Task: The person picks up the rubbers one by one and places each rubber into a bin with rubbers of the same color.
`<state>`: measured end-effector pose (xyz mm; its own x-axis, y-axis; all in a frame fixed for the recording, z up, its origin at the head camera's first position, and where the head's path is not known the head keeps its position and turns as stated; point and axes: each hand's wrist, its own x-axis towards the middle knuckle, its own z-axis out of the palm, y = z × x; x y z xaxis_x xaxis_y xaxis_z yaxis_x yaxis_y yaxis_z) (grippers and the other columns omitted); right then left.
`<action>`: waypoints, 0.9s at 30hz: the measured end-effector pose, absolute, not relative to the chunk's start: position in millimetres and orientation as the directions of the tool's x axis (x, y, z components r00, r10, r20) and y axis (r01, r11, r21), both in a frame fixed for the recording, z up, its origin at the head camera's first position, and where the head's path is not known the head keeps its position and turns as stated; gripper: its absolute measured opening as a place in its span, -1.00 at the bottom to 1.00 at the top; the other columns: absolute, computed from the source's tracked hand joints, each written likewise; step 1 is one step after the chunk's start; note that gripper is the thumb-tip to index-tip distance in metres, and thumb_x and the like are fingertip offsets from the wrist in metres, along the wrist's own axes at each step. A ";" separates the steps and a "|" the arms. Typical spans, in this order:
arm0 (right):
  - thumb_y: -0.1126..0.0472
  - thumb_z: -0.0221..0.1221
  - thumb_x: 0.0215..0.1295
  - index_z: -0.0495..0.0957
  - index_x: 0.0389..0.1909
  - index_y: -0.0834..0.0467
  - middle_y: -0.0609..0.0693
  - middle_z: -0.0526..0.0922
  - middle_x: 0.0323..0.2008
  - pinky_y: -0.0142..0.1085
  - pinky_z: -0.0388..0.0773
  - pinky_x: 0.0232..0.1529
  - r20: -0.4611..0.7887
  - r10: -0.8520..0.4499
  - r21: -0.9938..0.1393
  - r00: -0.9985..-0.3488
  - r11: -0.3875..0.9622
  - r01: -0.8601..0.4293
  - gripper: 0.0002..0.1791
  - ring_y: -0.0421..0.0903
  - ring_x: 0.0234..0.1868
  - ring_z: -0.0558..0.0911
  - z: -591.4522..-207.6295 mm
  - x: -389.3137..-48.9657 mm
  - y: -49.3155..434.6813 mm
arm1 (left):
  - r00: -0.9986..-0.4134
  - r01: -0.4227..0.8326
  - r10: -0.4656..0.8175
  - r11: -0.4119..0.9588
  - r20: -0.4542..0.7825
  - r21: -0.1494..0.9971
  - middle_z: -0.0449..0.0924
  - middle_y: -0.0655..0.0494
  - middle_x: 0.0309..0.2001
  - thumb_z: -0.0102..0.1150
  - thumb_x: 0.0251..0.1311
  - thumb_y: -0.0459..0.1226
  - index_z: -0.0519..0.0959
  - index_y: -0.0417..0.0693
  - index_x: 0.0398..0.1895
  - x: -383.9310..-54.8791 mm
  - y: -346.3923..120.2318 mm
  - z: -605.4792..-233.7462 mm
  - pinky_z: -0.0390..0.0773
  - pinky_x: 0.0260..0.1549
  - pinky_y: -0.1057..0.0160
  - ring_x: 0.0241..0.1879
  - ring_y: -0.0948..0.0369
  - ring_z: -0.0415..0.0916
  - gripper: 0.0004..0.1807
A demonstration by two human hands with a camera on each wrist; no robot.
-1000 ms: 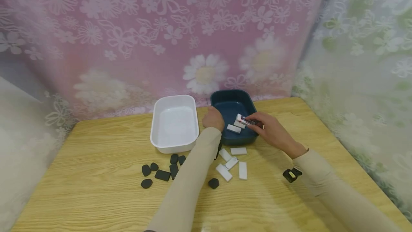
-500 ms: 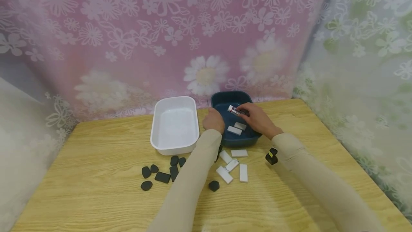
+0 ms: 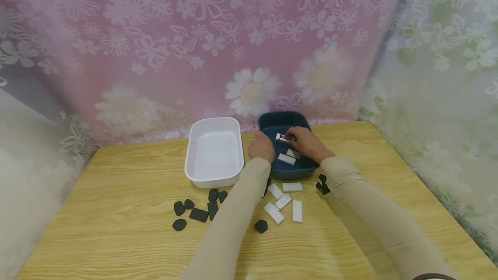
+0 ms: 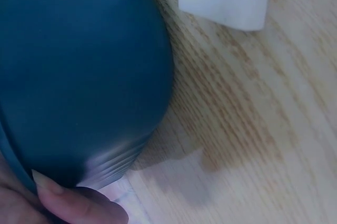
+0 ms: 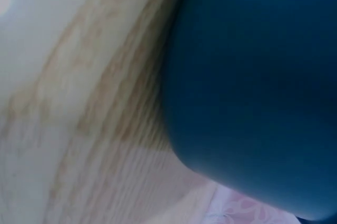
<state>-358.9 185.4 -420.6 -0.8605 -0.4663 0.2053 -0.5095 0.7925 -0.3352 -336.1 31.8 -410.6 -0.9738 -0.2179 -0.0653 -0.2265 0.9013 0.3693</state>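
Right hand: fingers pinching an eraser inside the blue bin, near the desk's far edge. Left hand: fingers gripping the bin. Two pale blocks lie in it.

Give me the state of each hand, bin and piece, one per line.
White bin, upright, uncovered
Blue bin, upright, uncovered
Left hand, gripping blue bin's rim
Right hand, pinching sleeved block
Sleeved block, held, white end bare
White blocks, two in blue bin, others on table
Black pieces, loose on table
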 end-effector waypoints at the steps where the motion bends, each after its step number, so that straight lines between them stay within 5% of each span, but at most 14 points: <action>1: 0.36 0.22 0.25 0.60 -0.11 0.28 0.17 0.62 -0.16 -0.03 0.48 -0.04 0.199 -0.463 -0.334 -0.863 0.796 -0.504 -0.81 0.09 -0.11 0.58 -421.0 -358.6 186.0 | -0.974 -0.225 -0.218 0.900 -0.064 0.373 0.66 -0.06 -0.18 0.13 0.27 -0.18 0.35 -0.21 0.09 -335.5 32.5 -410.4 0.60 -0.26 0.10 -0.21 0.08 0.63 -0.58; 27: 0.29 0.09 0.37 0.61 -0.03 0.27 0.18 0.61 -0.04 -0.01 0.45 0.03 0.002 -0.444 -0.286 -0.896 0.858 -0.426 -0.75 0.11 0.00 0.56 -418.6 -358.7 177.0 | -0.977 -0.209 -0.206 0.911 -0.046 0.356 0.66 -0.08 -0.22 0.14 0.25 -0.17 0.35 -0.21 0.04 -334.8 32.8 -410.9 0.61 -0.34 0.10 -0.26 0.08 0.64 -0.60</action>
